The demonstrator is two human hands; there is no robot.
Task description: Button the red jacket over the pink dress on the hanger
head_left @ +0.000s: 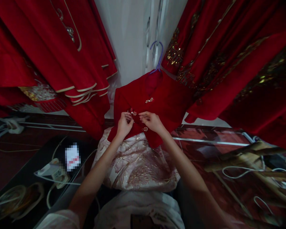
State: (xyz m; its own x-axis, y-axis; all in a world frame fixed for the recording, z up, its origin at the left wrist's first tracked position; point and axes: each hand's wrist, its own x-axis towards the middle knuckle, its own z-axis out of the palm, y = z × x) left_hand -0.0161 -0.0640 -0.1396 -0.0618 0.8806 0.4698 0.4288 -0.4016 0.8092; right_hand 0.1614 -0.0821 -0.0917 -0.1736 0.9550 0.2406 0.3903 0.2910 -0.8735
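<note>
A red jacket (pixel 131 92) with beaded, flower-like ornaments hangs in front of me on a purple hanger (pixel 160 57). My left hand (pixel 125 124) has its fingers curled closed on the jacket's front, right beside the middle beaded ornament (pixel 133 113). Just to the right of that ornament, my right hand (pixel 152 121) is pinched, thumb against fingers; whatever lies between them is too small to make out. Another beaded ornament (pixel 149 100) sits higher on the jacket, and a third ornament (pixel 145 129) shows below my right hand.
Pale, gold-patterned fabric (pixel 138 162) covers my lap beneath the jacket. Red garments (pixel 85 63) hang on the left, and sequined red garments (pixel 219 63) on the right. A power strip (pixel 58 173) with cables lies on a dark surface at left. Wooden furniture (pixel 248 159) with a white cable stands at right.
</note>
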